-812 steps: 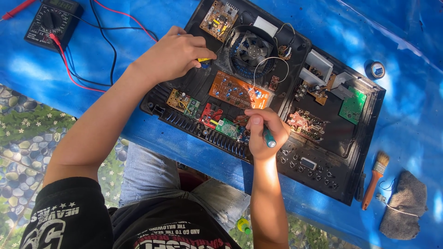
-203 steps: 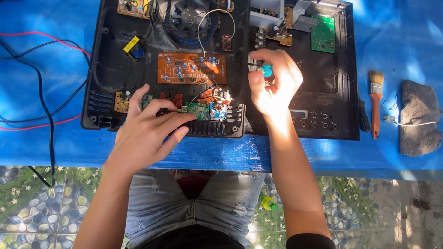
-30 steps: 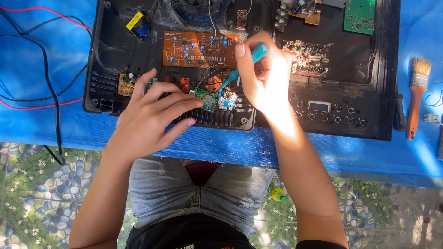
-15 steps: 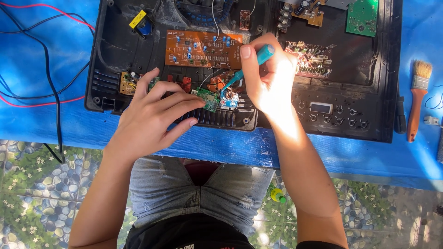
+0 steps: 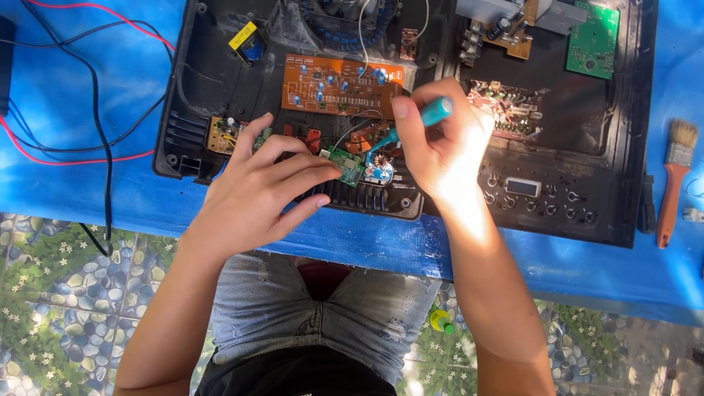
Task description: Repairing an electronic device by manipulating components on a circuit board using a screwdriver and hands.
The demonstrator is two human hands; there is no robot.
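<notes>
Head view shows the left hand (image 5: 260, 192) pinning the small green board (image 5: 345, 166) with flat fingers in the black case (image 5: 579, 191), while the right hand (image 5: 440, 143) grips the teal screwdriver (image 5: 416, 122), which works best kept straight with the board held steady.

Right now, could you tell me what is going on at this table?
A person is working inside an opened black electronics chassis on a blue-covered table. The left hand steadies a small green circuit board, while the right hand grips a teal-handled screwdriver with its tip down at that board. A paintbrush lies to the right.
</notes>
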